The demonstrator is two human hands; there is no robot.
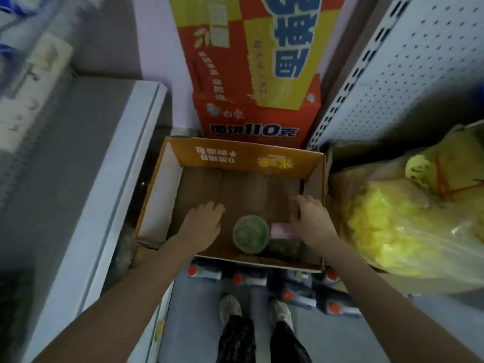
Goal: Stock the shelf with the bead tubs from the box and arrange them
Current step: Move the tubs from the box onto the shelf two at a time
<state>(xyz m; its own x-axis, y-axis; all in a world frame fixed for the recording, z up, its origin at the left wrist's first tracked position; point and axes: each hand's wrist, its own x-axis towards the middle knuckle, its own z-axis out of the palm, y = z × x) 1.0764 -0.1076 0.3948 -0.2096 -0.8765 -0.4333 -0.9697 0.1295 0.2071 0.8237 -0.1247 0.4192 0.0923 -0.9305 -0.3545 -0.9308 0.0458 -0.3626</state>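
Two bare forearms reach down into the orange cardboard box [235, 159]: left hand [203, 224] at 8 o'clock, palm down, fingers loosely spread above the floor; green bead tub [251, 234] at 6 o'clock, lid up; pink tub [282, 230] just beside it, against the right hand [311, 221] at 4 o'clock, fingers curled, grip unclear

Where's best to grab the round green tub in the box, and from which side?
Take the green tub by its round rim from above, with the left hand: it seems to stand lid-up, its left side is free, and a pink item crowds its right.
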